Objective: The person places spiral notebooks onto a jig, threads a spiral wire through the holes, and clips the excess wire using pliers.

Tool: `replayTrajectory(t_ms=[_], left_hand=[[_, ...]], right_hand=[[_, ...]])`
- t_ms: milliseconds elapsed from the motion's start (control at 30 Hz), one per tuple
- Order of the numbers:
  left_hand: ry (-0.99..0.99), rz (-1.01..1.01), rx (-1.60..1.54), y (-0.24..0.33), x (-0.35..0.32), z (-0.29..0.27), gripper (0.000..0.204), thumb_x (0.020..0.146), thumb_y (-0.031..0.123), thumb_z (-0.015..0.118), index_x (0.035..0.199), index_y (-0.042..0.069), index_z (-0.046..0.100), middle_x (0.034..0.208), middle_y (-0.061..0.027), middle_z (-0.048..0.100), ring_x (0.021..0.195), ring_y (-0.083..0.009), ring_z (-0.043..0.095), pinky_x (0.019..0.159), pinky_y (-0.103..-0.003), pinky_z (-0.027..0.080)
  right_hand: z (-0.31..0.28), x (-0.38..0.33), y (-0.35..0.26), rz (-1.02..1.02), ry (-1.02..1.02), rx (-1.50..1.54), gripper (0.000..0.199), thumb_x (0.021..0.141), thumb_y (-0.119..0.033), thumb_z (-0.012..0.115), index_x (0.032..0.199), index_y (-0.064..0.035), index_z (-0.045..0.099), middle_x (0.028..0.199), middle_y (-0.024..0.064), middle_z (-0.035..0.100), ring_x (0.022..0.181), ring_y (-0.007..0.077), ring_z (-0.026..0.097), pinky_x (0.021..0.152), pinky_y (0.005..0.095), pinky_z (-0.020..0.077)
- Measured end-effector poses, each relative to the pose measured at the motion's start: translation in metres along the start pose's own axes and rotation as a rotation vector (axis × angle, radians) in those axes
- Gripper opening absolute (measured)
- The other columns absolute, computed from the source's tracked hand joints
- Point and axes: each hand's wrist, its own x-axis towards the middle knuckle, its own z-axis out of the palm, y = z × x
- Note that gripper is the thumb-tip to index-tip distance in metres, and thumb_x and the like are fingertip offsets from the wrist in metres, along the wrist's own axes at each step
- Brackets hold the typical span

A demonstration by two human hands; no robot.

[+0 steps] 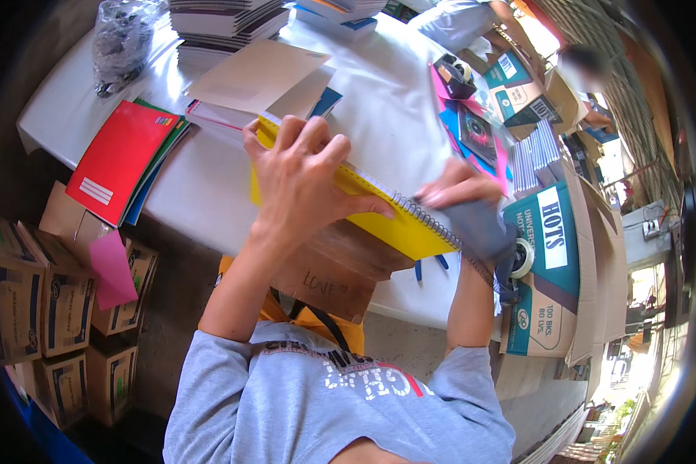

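Near the table's edge, the left hand grips a tilted yellow notebook; the right hand blurs beside its wire coil, gripping or not I can't tell. A rough tug could bend the coil, I'd say. I count one yellow notebook, two blue pens.

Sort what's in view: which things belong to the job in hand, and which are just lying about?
In use:
- left hand, gripping the yellow-covered book
- right hand, at the spiral coil along its edge

Apparently just lying about:
- blue pens
- tape dispenser
- pink sheet, far left
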Motion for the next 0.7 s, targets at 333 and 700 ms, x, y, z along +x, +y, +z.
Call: replayTrajectory(t_ms=[333, 700], left_hand=[[0.009, 0.018, -0.183, -0.017, -0.005, 0.001, 0.063, 0.035, 0.064, 0.077, 0.067, 0.011, 0.061, 0.091, -0.0019, 0.049, 0.099, -0.0245, 0.044, 0.085, -0.058, 0.024], [0.063, 0.034, -0.246, -0.016, -0.003, 0.004, 0.061, 0.036, 0.058, 0.08, 0.065, 0.008, 0.059, 0.102, -0.0054, 0.045, 0.111, -0.03, 0.039, 0.088, -0.05, 0.027]], right_hand=[[0.009, 0.014, 0.016, 0.119, 0.029, -0.633, 0.02, 0.061, 0.01, 0.066, 0.077, -0.0009, 0.07, 0.067, 0.0066, 0.057, 0.062, 0.0141, 0.053, 0.056, 0.025, 0.0437], [0.008, 0.021, -0.001, -0.212, -0.17, -0.073, 0.017, 0.069, 0.003, 0.064, 0.081, -0.0076, 0.071, 0.07, 0.0084, 0.058, 0.067, 0.0198, 0.056, 0.06, 0.028, 0.0442]])
